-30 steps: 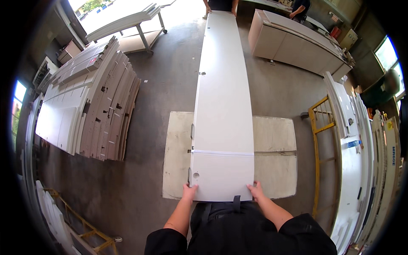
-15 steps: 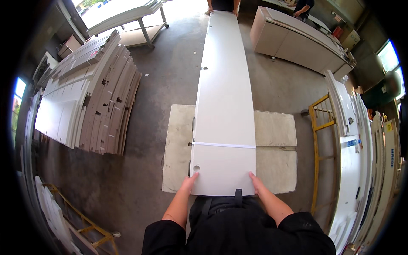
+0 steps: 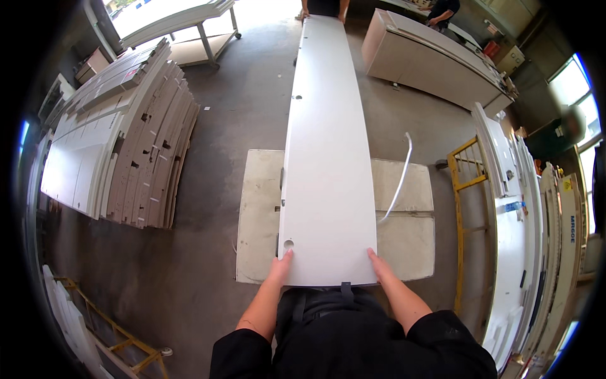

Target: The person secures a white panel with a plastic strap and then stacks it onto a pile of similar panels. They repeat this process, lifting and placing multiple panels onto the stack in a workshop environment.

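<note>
A long white door-like panel point(image 3: 329, 164) stretches from my waist to a person at the far end, whose hands point(image 3: 323, 14) are at its far edge. My left hand point(image 3: 281, 266) grips the near left edge, thumb on top beside a round hole point(image 3: 288, 244). On the near right edge my right hand point(image 3: 377, 264) is closed the same way, fingers hidden beneath. A thin white strip point(image 3: 402, 180) curves beside the panel's right edge, over a worn pale board-topped platform point(image 3: 404, 246) below the panel.
Stacked panels point(image 3: 148, 145) stand at left, with a loaded cart point(image 3: 201, 47) behind. At right are a yellow trolley frame point(image 3: 459, 221) and leaning white panels point(image 3: 508, 252). A long workbench point(image 3: 435, 63) is at the far right, where another person point(image 3: 444, 12) works.
The white strip that lay across the panel has come off to the right and now curves beside it. The view has shifted slightly; both hands keep their hold on the panel.
</note>
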Motion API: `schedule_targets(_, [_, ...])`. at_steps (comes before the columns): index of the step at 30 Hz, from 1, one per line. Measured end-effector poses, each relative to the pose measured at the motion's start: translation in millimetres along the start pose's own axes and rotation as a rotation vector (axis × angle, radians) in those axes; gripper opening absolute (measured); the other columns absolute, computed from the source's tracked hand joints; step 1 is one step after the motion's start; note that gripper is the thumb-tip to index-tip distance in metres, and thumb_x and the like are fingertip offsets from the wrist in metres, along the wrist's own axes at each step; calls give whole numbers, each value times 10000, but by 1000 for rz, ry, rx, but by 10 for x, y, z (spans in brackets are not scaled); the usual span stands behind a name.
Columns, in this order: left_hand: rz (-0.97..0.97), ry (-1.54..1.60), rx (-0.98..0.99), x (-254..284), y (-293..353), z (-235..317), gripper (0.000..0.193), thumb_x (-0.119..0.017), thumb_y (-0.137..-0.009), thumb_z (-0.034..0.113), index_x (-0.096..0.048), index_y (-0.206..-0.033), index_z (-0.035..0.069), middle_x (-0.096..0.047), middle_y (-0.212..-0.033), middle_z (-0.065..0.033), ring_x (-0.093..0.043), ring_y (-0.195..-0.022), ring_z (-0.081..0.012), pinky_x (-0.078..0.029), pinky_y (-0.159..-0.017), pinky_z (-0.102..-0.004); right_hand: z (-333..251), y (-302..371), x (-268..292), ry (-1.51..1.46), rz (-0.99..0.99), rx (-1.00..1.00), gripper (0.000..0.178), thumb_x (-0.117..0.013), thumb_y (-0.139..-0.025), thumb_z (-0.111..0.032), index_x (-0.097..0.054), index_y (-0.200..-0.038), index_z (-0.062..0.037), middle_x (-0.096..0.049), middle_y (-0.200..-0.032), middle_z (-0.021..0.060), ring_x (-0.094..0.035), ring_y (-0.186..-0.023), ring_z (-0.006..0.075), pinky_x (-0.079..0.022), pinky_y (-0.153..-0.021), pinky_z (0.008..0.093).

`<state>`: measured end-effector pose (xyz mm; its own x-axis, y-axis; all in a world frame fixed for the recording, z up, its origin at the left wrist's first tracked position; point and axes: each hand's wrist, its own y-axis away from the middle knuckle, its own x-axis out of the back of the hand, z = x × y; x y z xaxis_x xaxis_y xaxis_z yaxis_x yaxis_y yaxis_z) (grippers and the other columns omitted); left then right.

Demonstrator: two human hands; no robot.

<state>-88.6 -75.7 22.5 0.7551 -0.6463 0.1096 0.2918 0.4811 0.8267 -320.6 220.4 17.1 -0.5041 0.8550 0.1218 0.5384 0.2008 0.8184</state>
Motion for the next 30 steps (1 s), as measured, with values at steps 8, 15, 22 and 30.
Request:
schedule_targets(8, [-13,-994,-28,102,228,322,766,-546,-909,641,-620,-1198,-65,-673,-1136,-257,-656,-1077,-370,-511,-915,-440,-291,65,67,1075,130,-14,656,-539,-946,-591,-695,-1036,39,-715,-980,235,-697,-928,353,-541,-790,466])
schedule_targets(15, [-6,-902,-236,254,130,-124,602,-618,-905,515,-649,-1179,-20,-685,-1117,-241,-647,-1077,-386,-502,-917,-451,-871,-134,592,895,343,484,407,-648,-901,-437,-684,-938,-33,-711,-900,176,-684,-879,357,-538,-782,460])
schedule_targets(22, [67,-592,-148,82,285,-325,513,-675,-902,364,-616,-1174,-67,-671,-1152,-255,-644,-1099,-364,-488,-945,-426,-1272,-1247,736,628,486,538,387,-708,-869,-369,-660,-1069,-41,-711,-999,171,-677,-943,349,-538,-819,443])
schedule_targets(30, [126,-711,-63,-61,493,-228,527,-693,-892,315,-584,-1217,-86,-654,-1203,-254,-628,-1143,-357,-473,-977,-421,-1612,-1575,427,679,562,652,296,-682,-897,-317,-659,-952,-27,-689,-876,151,-665,-836,356,-533,-770,466])
